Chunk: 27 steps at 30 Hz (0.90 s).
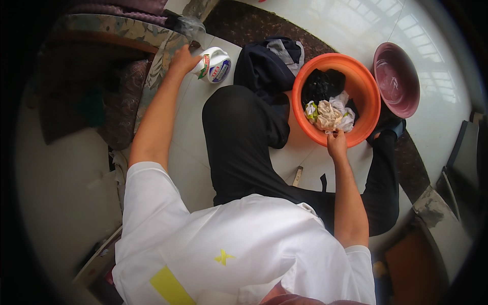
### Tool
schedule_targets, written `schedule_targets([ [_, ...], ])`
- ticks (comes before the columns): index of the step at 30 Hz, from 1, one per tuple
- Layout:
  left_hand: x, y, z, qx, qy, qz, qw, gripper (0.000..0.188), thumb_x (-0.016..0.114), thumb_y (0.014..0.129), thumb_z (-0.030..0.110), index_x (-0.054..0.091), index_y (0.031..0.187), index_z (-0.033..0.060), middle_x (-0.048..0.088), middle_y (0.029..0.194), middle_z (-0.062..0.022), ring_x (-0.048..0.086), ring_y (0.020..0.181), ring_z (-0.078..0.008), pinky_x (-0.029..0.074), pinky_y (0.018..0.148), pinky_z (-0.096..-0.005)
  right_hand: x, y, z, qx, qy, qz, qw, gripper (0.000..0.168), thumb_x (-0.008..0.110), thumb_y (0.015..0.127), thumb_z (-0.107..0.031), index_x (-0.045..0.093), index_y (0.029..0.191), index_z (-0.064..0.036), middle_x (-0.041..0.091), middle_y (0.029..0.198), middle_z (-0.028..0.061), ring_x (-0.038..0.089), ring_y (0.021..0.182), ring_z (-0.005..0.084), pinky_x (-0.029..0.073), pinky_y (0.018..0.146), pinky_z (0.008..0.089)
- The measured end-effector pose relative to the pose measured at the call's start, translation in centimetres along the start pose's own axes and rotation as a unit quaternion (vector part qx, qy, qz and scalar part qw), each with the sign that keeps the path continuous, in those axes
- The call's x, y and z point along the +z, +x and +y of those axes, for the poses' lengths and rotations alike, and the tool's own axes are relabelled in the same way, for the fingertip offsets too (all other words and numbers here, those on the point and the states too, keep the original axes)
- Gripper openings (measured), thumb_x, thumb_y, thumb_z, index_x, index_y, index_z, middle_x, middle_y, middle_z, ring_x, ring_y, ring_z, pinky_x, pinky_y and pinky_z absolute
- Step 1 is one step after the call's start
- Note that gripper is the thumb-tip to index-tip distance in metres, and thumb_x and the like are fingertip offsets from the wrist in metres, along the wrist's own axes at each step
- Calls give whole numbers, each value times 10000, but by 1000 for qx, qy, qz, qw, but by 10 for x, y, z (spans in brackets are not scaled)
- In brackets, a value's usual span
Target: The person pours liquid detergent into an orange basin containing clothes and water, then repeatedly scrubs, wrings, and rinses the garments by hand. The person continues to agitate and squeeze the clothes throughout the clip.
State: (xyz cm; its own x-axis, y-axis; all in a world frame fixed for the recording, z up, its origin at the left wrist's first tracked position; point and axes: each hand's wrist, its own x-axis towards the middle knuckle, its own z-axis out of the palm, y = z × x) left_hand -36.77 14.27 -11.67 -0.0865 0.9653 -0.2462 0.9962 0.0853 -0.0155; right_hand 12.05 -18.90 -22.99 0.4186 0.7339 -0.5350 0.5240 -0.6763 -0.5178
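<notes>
My left hand [185,60] is stretched out to the far left, its thumb side against a white plastic bottle [217,63] with a moulded handle and a printed label. Its other fingertips are turned away, so their grip is unclear. My right hand [337,144] reaches over the near rim of an orange plastic tub [299,110]. Its fingers pinch the edge of crumpled white cloth [347,121] inside. A cream cloth [328,115] lies bunched beside it, with black fabric [322,84] behind.
A pinkish plastic basin [396,82] leans tilted right of the tub. Dark navy clothing with grey panels [267,65] lies left of it. My bent legs [236,141] flank the tub. A small flat strip [297,176] lies on the tiled floor. Patterned fabric-covered furniture [154,70] stands at left.
</notes>
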Motion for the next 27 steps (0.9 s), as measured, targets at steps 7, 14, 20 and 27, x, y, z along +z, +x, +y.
schedule_targets([
  [7,55,-9,-35,6,-79,-36,996,583,731,786,325,531,1277,85,643,1171,-209,614,1093,-375,482,942,-436,-8,-20,26,45,-66,-13,997,438,611,864,-236,584,1216,24,689,1061,218,672,983,330,518,878,401],
  [14,11,8,-74,69,-95,-8,993,547,722,802,372,572,1235,74,653,1164,-197,633,1065,-352,485,930,-414,-14,-35,26,36,-15,-14,999,416,610,864,-245,606,1188,16,684,1066,219,658,1012,344,509,894,414],
  [20,-127,-17,8,198,-146,-18,969,491,695,870,290,560,1261,26,678,1024,-128,644,882,-196,510,775,-322,-48,-19,-5,-81,37,27,996,404,609,866,-230,601,1181,24,681,1054,224,657,1003,349,506,891,408],
  [27,-198,-83,150,337,-250,-124,899,478,694,905,319,557,1277,53,660,988,-62,581,841,-117,483,758,-271,-153,-20,-127,-231,157,117,953,476,653,867,-261,560,1227,35,641,1144,234,637,1055,342,498,906,398],
])
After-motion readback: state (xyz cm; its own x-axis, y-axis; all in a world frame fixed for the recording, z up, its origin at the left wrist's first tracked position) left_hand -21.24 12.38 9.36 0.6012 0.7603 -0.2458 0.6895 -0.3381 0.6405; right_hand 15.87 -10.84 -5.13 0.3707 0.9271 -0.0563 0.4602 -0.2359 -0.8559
